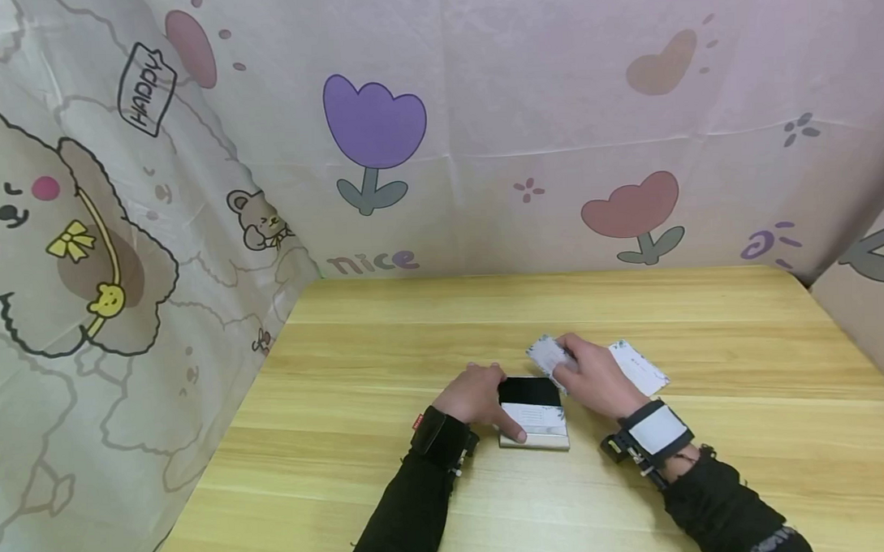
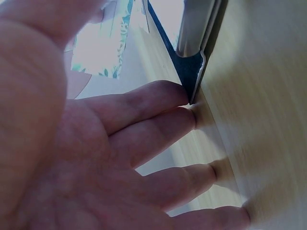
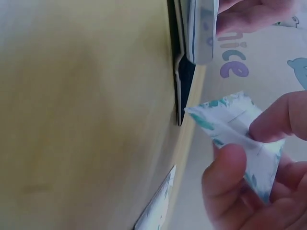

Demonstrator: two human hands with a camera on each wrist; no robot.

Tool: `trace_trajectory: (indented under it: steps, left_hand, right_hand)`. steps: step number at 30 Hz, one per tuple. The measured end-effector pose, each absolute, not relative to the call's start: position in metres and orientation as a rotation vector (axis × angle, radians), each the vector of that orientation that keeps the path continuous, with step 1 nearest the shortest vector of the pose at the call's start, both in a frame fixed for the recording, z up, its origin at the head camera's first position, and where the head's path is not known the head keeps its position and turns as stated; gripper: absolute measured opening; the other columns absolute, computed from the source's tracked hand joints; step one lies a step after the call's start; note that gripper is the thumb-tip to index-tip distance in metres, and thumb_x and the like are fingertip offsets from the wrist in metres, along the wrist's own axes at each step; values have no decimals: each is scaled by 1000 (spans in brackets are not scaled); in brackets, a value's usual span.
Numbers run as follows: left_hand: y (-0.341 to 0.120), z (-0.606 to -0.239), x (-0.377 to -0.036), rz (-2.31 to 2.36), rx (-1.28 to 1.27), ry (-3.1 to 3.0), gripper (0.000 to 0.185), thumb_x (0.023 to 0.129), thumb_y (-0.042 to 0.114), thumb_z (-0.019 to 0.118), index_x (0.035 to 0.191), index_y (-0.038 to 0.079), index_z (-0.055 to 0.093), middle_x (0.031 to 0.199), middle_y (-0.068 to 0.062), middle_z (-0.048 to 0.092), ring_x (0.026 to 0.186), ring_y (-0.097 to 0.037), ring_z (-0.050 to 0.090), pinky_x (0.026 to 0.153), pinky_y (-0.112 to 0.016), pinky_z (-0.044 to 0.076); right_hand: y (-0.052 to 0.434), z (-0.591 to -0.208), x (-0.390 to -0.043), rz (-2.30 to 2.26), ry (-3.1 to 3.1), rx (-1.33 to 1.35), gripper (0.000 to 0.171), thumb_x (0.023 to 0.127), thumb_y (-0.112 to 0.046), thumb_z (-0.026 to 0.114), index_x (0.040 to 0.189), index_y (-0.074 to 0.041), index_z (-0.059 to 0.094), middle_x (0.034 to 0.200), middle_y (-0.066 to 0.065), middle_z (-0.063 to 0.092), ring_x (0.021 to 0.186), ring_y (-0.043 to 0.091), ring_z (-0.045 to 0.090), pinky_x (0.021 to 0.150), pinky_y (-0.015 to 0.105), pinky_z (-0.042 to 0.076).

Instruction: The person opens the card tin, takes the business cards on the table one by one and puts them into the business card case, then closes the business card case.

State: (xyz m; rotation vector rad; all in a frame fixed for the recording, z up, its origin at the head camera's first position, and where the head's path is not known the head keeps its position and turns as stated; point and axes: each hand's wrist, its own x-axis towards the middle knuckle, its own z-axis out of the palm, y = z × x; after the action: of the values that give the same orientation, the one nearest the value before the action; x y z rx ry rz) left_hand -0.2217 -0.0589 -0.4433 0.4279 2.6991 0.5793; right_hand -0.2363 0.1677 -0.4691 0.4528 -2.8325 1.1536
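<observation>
A slim card case [image 1: 533,443] lies open on the table, with a black inner panel [image 1: 530,391] at its far side and a white printed card [image 1: 538,419] in its near half. My left hand [image 1: 475,397] steadies it: the thumb rests across the near part, and the extended fingers [image 2: 158,129] reach the table along its left side, one fingertip right at the corner. Beyond the case's far right corner, my right hand [image 1: 599,376] pinches a white card with green leaf print [image 3: 235,120] between thumb and fingers, the card slightly bent.
Another white card [image 1: 641,368] lies on the wooden table [image 1: 385,335], right of my right hand. Patterned cloth [image 1: 481,128] hangs behind the table and on both sides. Each wrist wears a strapped camera mount [image 1: 655,431].
</observation>
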Motion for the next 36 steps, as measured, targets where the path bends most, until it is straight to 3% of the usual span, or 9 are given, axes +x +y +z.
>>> trace_trajectory:
  steps: [7,11,17,24,31,36]
  left_hand:
    - [-59,-444,-222,577,432,2700,94,60,48,101,137,8,63,121,-8,67,109,-24,59,84,-38,55]
    - [-60,-443,-222,590,447,2697,93,60,47,101,136,8,63,120,-7,68,109,-24,59,84,-37,55]
    - [-60,-443,-222,592,450,2695,93,60,46,101,136,7,63,121,-7,68,112,-25,59,86,-38,54]
    - [-60,-442,-221,595,439,2684,97,62,46,100,140,6,60,126,-9,66,117,-27,59,89,-40,54]
    - [-60,-442,-223,626,453,2677,77,62,43,101,120,8,65,98,-1,61,91,-19,54,72,-32,49]
    - [-60,-444,-223,614,456,2684,77,62,43,101,120,7,65,94,0,58,87,-18,52,68,-31,47]
  right_hand:
    - [165,-469,-235,1211,-2774,552,42,96,-7,66,136,-1,56,101,14,67,76,19,58,57,30,47]
    - [163,-469,-233,1221,-2764,639,40,96,-9,68,134,-2,59,99,7,69,81,17,61,64,31,50]
    - [161,-471,-231,1216,-2770,726,35,96,-9,69,130,-1,63,102,8,74,86,16,65,71,33,53]
    - [161,-470,-230,1237,-2748,769,31,94,-9,71,125,-4,67,97,2,74,84,14,65,68,29,53]
    - [162,-471,-231,1252,-2840,895,27,90,-7,71,117,-10,71,88,-5,70,76,10,60,64,27,50]
    - [162,-471,-231,1252,-2856,942,25,87,-5,73,110,-13,71,87,-8,68,77,10,60,67,27,51]
